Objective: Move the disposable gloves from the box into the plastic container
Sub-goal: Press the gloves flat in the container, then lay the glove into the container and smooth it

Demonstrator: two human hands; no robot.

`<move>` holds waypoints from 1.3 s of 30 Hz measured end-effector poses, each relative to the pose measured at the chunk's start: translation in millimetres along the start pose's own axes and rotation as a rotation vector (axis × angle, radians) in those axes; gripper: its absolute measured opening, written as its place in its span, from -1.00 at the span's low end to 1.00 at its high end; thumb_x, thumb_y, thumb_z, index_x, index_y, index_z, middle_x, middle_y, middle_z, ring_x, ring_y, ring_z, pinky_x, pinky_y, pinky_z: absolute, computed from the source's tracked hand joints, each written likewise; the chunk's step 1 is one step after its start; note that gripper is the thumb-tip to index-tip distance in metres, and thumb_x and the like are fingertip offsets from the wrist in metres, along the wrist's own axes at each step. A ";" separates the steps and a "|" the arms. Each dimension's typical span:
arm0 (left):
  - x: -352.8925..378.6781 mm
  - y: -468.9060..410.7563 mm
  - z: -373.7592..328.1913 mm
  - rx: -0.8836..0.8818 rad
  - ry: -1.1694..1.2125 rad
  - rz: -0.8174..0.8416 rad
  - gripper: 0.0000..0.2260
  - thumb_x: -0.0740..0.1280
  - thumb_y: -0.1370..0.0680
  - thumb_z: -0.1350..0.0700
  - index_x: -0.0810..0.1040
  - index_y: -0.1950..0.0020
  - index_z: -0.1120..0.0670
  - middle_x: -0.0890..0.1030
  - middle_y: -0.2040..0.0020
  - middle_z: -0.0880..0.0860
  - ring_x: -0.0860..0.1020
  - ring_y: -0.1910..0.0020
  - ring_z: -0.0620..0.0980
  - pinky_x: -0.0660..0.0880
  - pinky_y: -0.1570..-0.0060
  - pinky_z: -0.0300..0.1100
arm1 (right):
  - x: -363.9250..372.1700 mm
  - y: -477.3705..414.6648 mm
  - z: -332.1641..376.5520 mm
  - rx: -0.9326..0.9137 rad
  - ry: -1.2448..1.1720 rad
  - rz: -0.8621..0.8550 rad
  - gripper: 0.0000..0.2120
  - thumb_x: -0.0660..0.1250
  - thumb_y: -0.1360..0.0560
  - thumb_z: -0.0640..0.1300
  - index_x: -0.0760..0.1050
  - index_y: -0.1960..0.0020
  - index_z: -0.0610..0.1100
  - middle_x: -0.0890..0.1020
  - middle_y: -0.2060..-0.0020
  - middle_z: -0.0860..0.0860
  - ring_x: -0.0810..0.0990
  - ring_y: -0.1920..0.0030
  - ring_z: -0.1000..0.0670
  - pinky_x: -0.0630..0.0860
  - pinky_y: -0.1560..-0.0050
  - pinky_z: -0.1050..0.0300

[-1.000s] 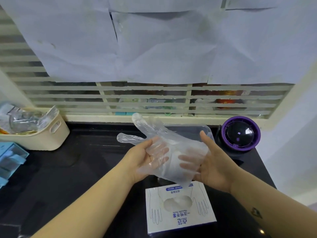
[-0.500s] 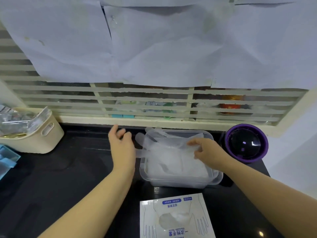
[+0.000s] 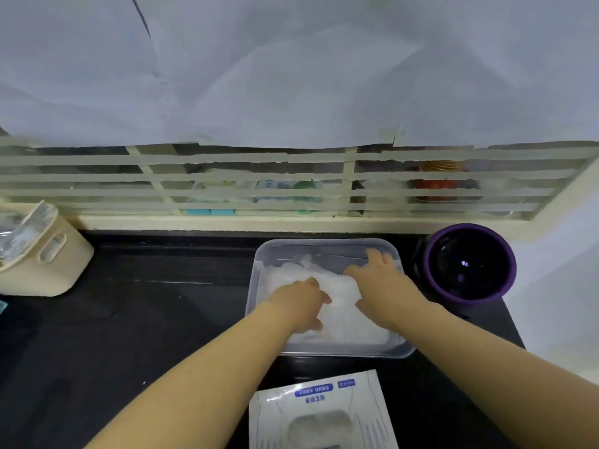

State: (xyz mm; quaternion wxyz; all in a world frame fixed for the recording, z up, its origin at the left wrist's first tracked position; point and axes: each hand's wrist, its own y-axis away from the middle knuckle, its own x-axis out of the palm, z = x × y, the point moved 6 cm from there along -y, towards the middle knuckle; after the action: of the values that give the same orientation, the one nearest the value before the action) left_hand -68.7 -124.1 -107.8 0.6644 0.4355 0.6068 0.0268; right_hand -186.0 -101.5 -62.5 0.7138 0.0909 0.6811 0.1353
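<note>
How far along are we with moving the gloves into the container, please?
Done: a pile of gloves lies in the plastic container. In hand: the left hand and right hand both press down on that pile. Left: remaining gloves show through the opening of the box, so more transfers seem needed.

Soft, even, rather dim light; the paper (image 3: 291,69) glows pale. A glint shows on the purple bowl (image 3: 465,264). Slight motion blur; wide-angle bending at edges.
</note>
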 end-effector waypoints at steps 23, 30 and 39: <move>23.0 -36.7 38.9 -0.326 0.818 0.016 -0.46 0.19 -0.63 0.13 0.06 -0.56 0.05 0.49 -0.23 0.15 0.49 0.02 0.08 0.50 0.19 -0.16 | 85.1 -33.4 12.8 0.095 -0.011 0.458 0.11 0.40 -0.43 0.18 -0.38 -0.54 -0.14 -0.13 -0.51 -0.23 -0.04 -0.50 -0.27 0.19 -0.42 -0.03; -3.2 -5.8 38.9 -0.266 0.806 0.106 -0.57 0.21 -0.63 0.09 0.28 -0.50 0.05 0.40 -0.39 0.03 0.49 -0.25 0.03 0.50 -0.25 -0.05 | 52.4 -20.6 20.8 0.036 -0.002 0.415 -0.08 0.37 -0.45 0.18 -0.09 -0.56 -0.12 0.17 -0.46 -0.21 0.16 -0.44 -0.24 0.30 -0.33 -0.08; -32.4 96.1 17.2 0.106 0.800 -0.332 -0.80 0.23 -0.63 0.12 0.53 -0.19 -0.10 0.59 -0.03 -0.18 0.61 0.02 -0.17 0.57 -0.07 -0.22 | -21.0 78.2 63.8 -0.466 -0.248 0.075 -0.81 0.26 -0.57 -0.03 0.58 -0.13 -0.01 0.59 0.06 0.14 0.47 0.15 0.16 0.38 0.10 0.38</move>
State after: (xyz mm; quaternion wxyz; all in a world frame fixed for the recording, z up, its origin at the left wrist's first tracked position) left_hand -15.5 -92.2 -25.7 0.3490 0.3208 0.8788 0.0553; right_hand -128.6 -30.6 -14.5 0.7881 -0.0349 0.5349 0.3026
